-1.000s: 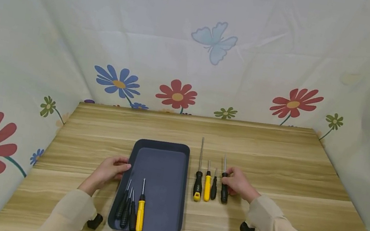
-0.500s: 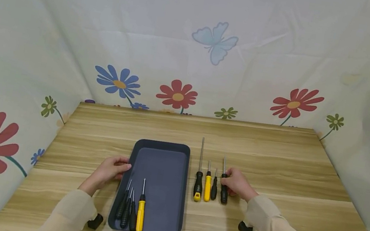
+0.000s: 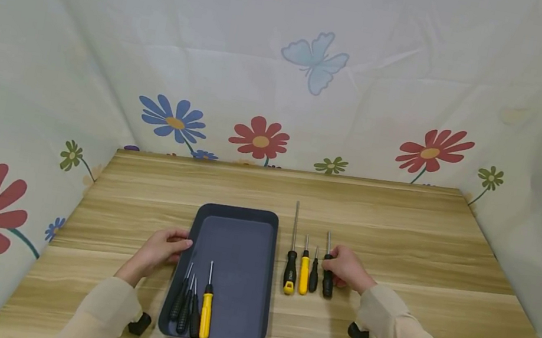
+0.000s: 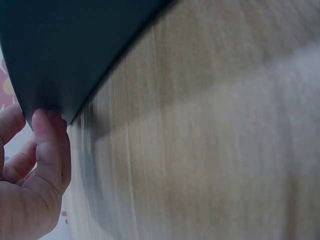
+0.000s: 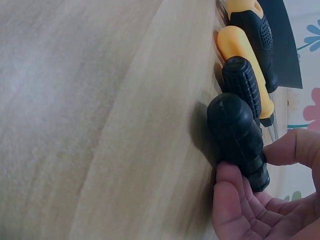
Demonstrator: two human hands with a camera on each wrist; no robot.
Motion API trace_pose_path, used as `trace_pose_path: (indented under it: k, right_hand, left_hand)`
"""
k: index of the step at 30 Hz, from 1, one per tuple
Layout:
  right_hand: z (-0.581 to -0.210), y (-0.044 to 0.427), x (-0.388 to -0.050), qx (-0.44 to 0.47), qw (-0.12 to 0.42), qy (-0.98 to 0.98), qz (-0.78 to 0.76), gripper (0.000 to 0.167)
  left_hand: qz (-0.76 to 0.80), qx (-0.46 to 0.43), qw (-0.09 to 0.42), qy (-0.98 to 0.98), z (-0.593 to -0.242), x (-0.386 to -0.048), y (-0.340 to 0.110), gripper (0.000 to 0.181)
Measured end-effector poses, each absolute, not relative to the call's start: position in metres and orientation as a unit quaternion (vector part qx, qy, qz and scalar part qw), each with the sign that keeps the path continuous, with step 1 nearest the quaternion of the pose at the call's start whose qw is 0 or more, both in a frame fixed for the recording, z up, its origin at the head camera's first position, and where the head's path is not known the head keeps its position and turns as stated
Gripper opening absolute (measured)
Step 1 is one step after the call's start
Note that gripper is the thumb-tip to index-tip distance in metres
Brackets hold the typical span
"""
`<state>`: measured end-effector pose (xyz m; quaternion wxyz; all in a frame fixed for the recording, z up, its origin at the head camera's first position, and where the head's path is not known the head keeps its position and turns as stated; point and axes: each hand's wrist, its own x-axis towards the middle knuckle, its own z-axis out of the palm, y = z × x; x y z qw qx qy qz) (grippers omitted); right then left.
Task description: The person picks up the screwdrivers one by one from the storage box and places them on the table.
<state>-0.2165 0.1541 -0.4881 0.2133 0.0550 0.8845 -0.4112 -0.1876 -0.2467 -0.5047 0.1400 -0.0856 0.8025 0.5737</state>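
Observation:
A dark rectangular tray (image 3: 237, 313) lies on the wooden table. At its left side my left hand (image 3: 162, 248) holds the rim; the left wrist view has the fingertips against the tray's outer wall (image 4: 75, 50). My right hand (image 3: 348, 267) grips a black-handled screwdriver (image 3: 326, 286), the rightmost of a row. In the right wrist view, thumb and fingers (image 5: 227, 200) pinch the front of its thick handle (image 5: 232, 120). Left of it lie a small black screwdriver (image 3: 314, 278), a yellow one (image 3: 304, 273) and a long black-and-yellow one (image 3: 290, 271).
Inside the tray, at its near left, lie several screwdrivers: a yellow-handled one (image 3: 206, 313) and black-handled ones (image 3: 183, 316). The wooden table (image 3: 401, 227) is bounded by a white curtain (image 3: 225, 54) printed with flowers and a butterfly.
My right hand has shifted slightly left with the black screwdriver, and its shaft points a little lower in the head view. The left hand and tray stay in place.

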Motion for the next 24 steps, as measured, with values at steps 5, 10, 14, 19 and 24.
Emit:
trace_pose_path:
  k: [5,10,14,19,24]
  right_hand:
    - [-0.4873,0.1544,-0.2161,0.058,0.22,0.884,-0.408,0.02]
    - [-0.4861,0.1557,-0.2154,0.053,0.223,0.885,-0.405,0.023]
    - [-0.4853,0.1559,-0.2153,0.053,0.223,0.885,-0.404,0.023]
    - [-0.486,0.1554,-0.2154,0.053,0.22,0.889,-0.398,0.025]
    - [-0.4872,0.1548,-0.2159,0.055,0.216,0.893,-0.391,0.026]
  left_hand:
    - [0.574,-0.087,0.142,0.802,-0.5038,-0.1869,-0.2466,0.044]
    - [0.575,-0.081,0.141,0.802,-0.5016,-0.1871,-0.2455,0.044]
    - [0.578,-0.081,0.14,0.8,-0.5006,-0.1871,-0.2449,0.043]
    - [0.579,-0.08,0.138,0.8,-0.5014,-0.187,-0.2447,0.043]
    - [0.579,-0.082,0.136,0.8,-0.5013,-0.1866,-0.2447,0.042]
